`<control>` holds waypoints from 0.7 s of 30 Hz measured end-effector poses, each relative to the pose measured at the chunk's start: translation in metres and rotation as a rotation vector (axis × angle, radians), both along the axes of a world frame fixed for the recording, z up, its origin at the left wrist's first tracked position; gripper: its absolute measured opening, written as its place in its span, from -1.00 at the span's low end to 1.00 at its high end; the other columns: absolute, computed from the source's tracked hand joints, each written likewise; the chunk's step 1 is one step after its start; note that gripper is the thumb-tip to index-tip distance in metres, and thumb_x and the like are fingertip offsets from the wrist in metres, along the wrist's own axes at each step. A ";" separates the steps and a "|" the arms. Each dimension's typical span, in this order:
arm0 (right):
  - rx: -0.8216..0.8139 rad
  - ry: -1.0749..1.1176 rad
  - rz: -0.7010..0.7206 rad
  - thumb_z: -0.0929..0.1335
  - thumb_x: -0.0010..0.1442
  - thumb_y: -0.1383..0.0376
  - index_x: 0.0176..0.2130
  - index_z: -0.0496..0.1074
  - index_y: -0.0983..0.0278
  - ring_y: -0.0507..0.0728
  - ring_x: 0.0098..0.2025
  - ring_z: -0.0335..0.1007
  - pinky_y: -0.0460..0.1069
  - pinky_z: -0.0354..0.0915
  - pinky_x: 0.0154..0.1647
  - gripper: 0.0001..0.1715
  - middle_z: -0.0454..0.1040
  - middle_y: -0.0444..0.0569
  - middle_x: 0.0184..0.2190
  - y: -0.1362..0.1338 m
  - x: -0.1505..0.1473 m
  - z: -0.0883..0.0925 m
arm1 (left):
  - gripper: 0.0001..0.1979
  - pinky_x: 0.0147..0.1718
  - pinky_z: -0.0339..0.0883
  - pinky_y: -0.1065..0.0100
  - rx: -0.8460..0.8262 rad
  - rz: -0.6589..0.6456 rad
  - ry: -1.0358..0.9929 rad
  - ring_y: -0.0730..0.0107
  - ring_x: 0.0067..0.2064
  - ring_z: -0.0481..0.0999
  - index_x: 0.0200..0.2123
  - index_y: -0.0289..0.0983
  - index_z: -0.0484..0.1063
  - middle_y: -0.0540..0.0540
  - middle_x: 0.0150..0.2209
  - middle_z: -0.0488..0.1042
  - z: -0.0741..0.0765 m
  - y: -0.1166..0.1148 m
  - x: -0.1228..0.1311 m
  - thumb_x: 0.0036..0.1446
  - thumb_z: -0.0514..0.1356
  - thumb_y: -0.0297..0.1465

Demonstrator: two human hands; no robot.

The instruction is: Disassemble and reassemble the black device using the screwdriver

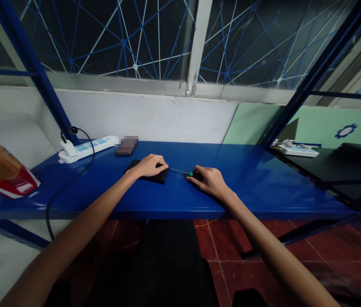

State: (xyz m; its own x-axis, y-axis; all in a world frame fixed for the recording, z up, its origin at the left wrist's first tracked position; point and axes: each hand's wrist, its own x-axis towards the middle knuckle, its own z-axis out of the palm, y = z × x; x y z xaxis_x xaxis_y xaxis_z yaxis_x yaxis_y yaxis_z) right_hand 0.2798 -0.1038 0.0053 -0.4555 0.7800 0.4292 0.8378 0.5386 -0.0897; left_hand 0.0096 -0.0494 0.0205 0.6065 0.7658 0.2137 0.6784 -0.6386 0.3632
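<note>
My left hand [151, 165] lies over a flat black case [157, 177] on the blue table. Its thumb and forefinger close together at the right end of the case; whatever is between them is too small to make out. My right hand [210, 181] is closed around a screwdriver [191, 174] with a green and black handle. The thin metal shaft points left, its tip close to my left fingertips. A tiny dark piece [171, 165] shows on the table near that tip, too small to name.
A white power strip [86, 149] with a plugged-in black cable [71, 187] lies at the back left, beside a dark phone-like slab [126, 146]. A red and orange package [6, 170] stands far left. On the right, a black surface [321, 175] holds another white strip [298, 150].
</note>
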 end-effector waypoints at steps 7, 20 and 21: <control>0.008 -0.006 -0.043 0.14 0.32 -0.02 -0.41 0.38 0.24 0.07 -0.51 0.32 -0.05 -0.10 -0.49 -0.49 0.46 -0.06 -0.53 -0.005 -0.003 0.003 | -0.61 -0.11 0.28 0.29 -0.133 -0.087 -0.069 0.17 -0.07 0.49 -0.17 -0.13 0.57 -0.09 -0.10 0.53 0.008 -0.003 -0.002 0.01 0.25 -0.04; -0.042 0.116 0.036 0.31 0.17 -0.04 -0.37 0.34 0.24 0.07 -0.43 0.32 -0.07 0.02 -0.45 -0.60 0.46 -0.07 -0.44 0.003 0.001 0.000 | -0.02 0.14 0.05 -0.12 -0.300 -0.127 0.131 -0.17 0.26 0.12 0.24 0.03 0.19 -0.14 0.25 0.21 0.024 -0.011 -0.008 -0.33 0.43 -0.07; -0.050 0.113 0.025 0.32 0.17 -0.03 -0.35 0.34 0.24 0.07 -0.45 0.32 -0.07 0.02 -0.46 -0.62 0.46 -0.08 -0.45 0.003 0.002 0.000 | -0.03 0.15 0.06 -0.09 -0.295 -0.136 0.116 -0.15 0.25 0.14 0.24 0.01 0.19 -0.14 0.24 0.23 0.023 -0.011 -0.007 -0.31 0.43 -0.09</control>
State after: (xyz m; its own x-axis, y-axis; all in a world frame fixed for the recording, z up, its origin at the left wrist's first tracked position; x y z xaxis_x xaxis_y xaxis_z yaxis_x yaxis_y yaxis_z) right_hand 0.2814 -0.1010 0.0048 -0.4262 0.7906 0.4397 0.8069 0.5520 -0.2102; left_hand 0.0026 -0.0608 0.0439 0.7143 0.6951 -0.0818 0.6423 -0.6046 0.4710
